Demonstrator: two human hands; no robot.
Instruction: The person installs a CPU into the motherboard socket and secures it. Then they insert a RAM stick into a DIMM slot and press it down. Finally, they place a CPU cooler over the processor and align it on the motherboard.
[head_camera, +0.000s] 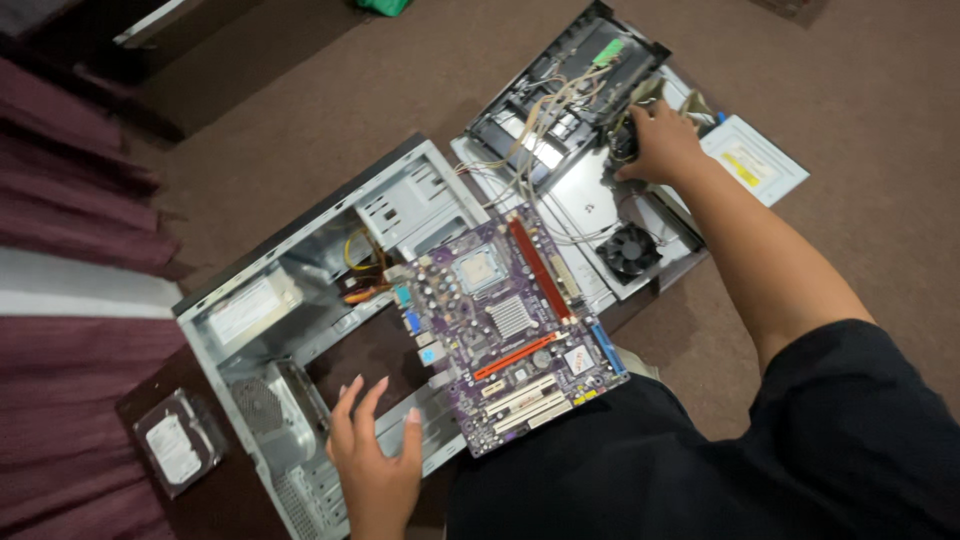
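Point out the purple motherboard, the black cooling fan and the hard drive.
purple motherboard (510, 330): head view, on the silver heatsink near the board's middle.
black cooling fan (628, 248): head view, on the fan's hub.
hard drive (177, 444): head view, on its white label.

Head view — steeply downward, close over floor (300, 130)
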